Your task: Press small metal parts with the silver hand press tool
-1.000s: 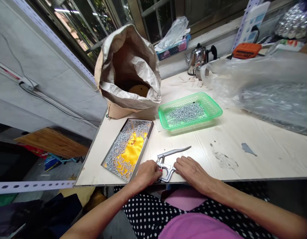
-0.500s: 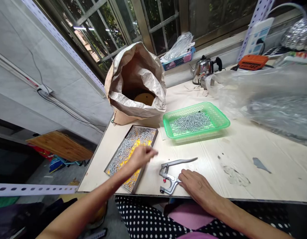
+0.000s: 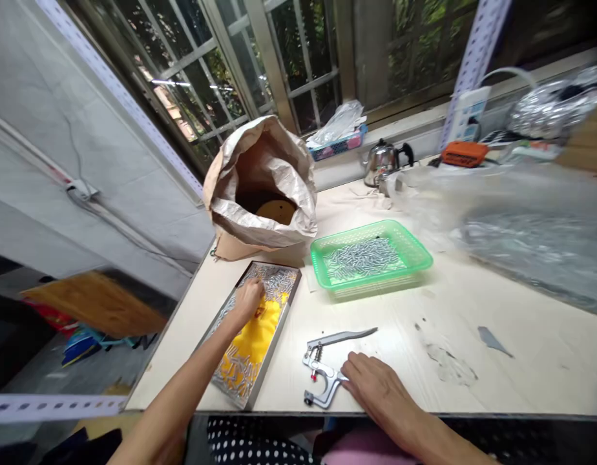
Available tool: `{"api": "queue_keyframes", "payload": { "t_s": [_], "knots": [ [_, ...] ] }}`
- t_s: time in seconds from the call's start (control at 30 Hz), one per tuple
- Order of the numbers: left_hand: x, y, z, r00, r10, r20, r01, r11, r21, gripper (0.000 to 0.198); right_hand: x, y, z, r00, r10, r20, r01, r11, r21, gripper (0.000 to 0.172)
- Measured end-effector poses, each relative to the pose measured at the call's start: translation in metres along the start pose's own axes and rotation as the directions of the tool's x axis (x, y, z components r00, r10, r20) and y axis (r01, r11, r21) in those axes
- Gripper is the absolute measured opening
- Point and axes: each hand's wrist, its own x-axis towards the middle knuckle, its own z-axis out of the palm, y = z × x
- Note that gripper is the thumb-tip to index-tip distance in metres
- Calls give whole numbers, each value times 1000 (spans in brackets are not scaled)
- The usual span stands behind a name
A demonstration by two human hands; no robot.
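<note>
My left hand (image 3: 249, 297) reaches into a shallow tray (image 3: 269, 365) of small silvery metal pins (image 3: 278, 280). Its fingers are drawn together against the contents, and what they hold, if anything, is hidden. A patch of yellow bottom (image 3: 260, 332) shows beside it. My right hand (image 3: 378, 387) lies on the table, closed around the lower handle of grey snap-fastener pliers (image 3: 326, 381). The upper handle stands spread away from the lower one, and the jaw, with a small red tip, points left.
A green plastic basket (image 3: 376, 281) holding similar pins sits behind the pliers. Behind the tray stands a large open paper sack (image 3: 264, 236). Plastic bags (image 3: 535, 239) cover the right side. A kettle (image 3: 382, 161) and an orange device (image 3: 464, 155) are near the window.
My left hand has moved from above the tray's right edge into the pins, and more yellow bottom is bared. My right hand stays on the pliers. The camera view has shifted.
</note>
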Motion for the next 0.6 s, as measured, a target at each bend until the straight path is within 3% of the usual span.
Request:
{"api": "queue_keyframes", "payload": {
  "t_s": [0.2,0.37,0.47,0.53,0.6],
  "knots": [
    [7,-1,4,995,98,-3,-97,992,84,18,2,-3,-3,998,53,40,-51,998,-28,15],
    [2,-1,-1,999,32,-29,-29,995,92,14,4,-4,-8,995,54,80,-51,998,-39,14],
    [-21,10,-5,995,-92,-28,83,970,-227,15,5,-3,-12,995,38,96,-36,999,-26,10],
    [-47,26,-4,990,-112,81,138,810,-569,20,6,-1,-15,993,21,118,-19,1000,-20,9],
    [-77,46,1,980,-29,198,171,638,-751,28,7,0,-17,990,11,138,-10,1000,-14,9]
  ]
}}
